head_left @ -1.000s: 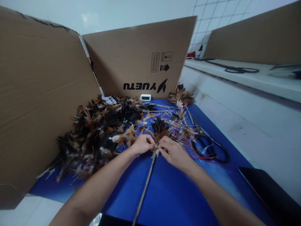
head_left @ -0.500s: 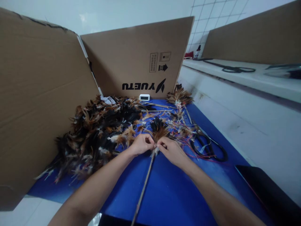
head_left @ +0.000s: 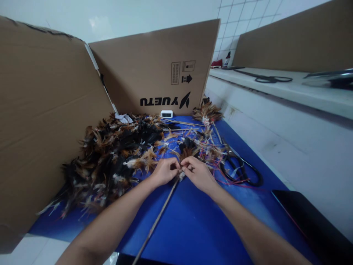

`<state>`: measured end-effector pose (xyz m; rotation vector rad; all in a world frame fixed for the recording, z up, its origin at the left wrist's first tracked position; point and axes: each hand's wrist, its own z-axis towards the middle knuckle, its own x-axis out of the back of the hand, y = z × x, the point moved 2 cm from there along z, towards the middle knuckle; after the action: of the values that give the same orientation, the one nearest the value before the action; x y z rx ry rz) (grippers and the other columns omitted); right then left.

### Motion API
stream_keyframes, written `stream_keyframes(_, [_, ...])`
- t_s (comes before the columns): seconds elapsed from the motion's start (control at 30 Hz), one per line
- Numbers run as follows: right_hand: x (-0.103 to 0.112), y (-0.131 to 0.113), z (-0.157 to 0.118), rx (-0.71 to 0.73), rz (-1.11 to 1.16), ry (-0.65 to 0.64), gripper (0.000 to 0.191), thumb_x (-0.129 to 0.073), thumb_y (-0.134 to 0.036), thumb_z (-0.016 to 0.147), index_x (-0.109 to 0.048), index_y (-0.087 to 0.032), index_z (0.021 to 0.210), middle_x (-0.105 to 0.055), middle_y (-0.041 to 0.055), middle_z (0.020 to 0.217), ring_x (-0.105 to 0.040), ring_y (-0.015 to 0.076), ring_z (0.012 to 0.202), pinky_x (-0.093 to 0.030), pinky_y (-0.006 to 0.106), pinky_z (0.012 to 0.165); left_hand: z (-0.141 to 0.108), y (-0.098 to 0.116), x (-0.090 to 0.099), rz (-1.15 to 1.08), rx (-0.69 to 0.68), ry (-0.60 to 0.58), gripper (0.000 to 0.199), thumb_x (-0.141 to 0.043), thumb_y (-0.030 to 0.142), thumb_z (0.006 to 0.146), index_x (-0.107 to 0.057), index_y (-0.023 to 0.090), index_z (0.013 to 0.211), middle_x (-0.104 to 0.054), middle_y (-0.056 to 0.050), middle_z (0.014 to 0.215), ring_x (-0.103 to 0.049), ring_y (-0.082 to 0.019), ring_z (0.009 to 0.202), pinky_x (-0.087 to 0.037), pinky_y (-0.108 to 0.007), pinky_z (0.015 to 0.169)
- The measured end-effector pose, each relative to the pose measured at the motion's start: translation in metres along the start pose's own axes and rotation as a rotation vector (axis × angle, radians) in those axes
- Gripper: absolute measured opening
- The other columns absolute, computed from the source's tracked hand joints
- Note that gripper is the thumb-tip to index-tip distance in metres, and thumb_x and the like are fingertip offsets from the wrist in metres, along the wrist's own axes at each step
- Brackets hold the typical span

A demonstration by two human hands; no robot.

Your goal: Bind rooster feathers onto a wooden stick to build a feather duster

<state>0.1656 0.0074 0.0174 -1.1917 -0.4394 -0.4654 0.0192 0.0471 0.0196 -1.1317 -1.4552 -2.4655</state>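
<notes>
Blue tabletop (head_left: 198, 228) served as the work surface, bounded by upright cardboard panels at the left (head_left: 41, 129) and back (head_left: 132, 73); a pale ledge (head_left: 309, 97) ran along the right.

Stick (head_left: 158, 219): lay slantwise, from the near edge up to the hands at mid-table. Feather tuft (head_left: 189, 148), black above brown, stood out beyond its far end, just past the fingers.

Left hand (head_left: 165, 172): thumb and fingertips pressed together at the tuft's base. Right hand (head_left: 199, 175): thumb and index finger likewise closed, just beside the left fingertips. Exact item pinched in each: too small to tell.

Surroundings: large feather heap (head_left: 118, 158) at left; white digital display (head_left: 166, 114) by the back panel; second feather bundle (head_left: 208, 111) at the far right corner. Black-handled scissors (head_left: 242, 171) lay right of the hands, with red strands (head_left: 230, 181) near the handles. Flat black object (head_left: 309, 221) at near right. Another pair of scissors (head_left: 271, 79) and a small bottle (head_left: 227, 59) were seen on the ledge.
</notes>
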Motion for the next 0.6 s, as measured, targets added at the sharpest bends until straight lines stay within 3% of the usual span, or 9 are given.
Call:
stream_keyframes(0.1, [0.001, -0.004, 0.000, 0.053, -0.025, 0.002, 0.015, -0.044, -0.015, 0.073, -0.056, -0.020, 0.081, -0.058, 0.0005, 0.078, -0.055, 0.0111, 0.066, -0.043, 0.023, 0.061, -0.001, 0.002, -0.001, 0.033, -0.036, 0.014, 0.004, -0.057, 0.019, 0.069, -0.059, 0.017, 0.067, -0.061, 0.002, 0.065, -0.054, -0.009, 0.060, -0.038, -0.018, 0.059])
stream_keyframes(0.43, [-0.002, 0.019, 0.004, -0.061, 0.100, -0.011, 0.015, -0.048, -0.016, 0.070, -0.056, -0.019, 0.083, -0.060, -0.0011, 0.072, -0.058, 0.0112, 0.066, -0.047, 0.024, 0.062, 0.000, 0.001, -0.006, 0.099, -0.189, 0.059, 0.007, -0.052, 0.013, 0.071, -0.057, 0.017, 0.070, -0.061, -0.001, 0.071, -0.056, -0.010, 0.067, -0.040, -0.019, 0.065])
stream_keyframes(0.6, [-0.005, 0.026, 0.006, -0.086, 0.106, 0.005, 0.013, -0.051, -0.017, 0.069, -0.055, -0.018, 0.081, -0.061, -0.0011, 0.071, -0.058, 0.0111, 0.064, -0.047, 0.024, 0.061, 0.000, -0.003, -0.009, 0.131, -0.187, 0.079, 0.008, -0.051, 0.013, 0.072, -0.056, 0.018, 0.071, -0.060, 0.000, 0.071, -0.055, -0.010, 0.068, -0.040, -0.019, 0.066])
